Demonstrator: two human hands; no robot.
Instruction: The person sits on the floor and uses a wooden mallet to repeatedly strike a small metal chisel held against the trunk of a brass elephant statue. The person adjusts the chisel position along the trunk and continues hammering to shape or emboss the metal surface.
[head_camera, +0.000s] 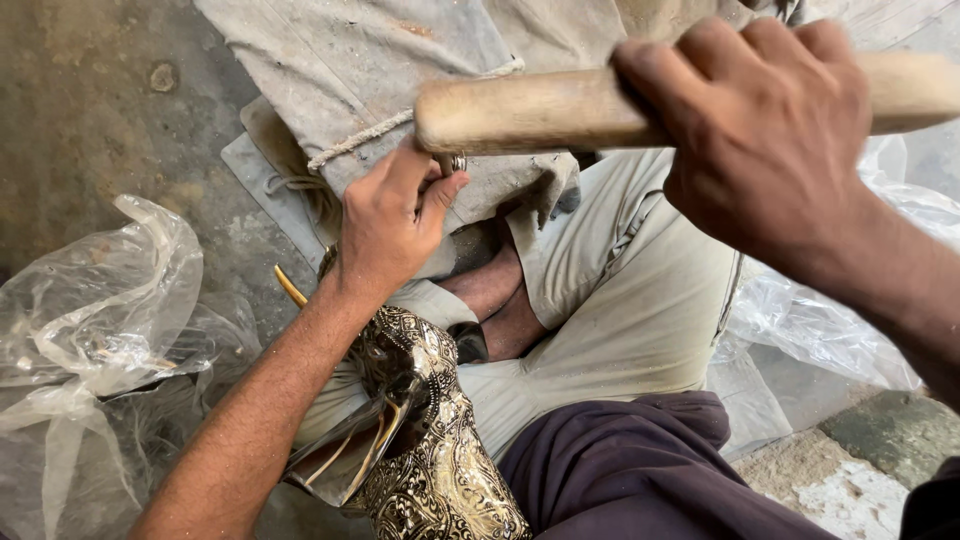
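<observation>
Reaching in from the right, the right hand (765, 135) has its grip closed around a wooden mallet handle (560, 105) held level above the lap, while the left hand (392, 222) pinches a small metal punch (455, 163) just beneath its end, above an engraved brass piece (430, 440) near the left.

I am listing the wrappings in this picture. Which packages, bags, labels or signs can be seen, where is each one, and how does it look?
Clear plastic bag: on the ground at the left, crumpled, transparent, knotted.
Second clear plastic bag: on the ground at the right, beside the person's leg and under the right hand, crumpled, transparent.
Labels, signs, screens: none visible.
</observation>
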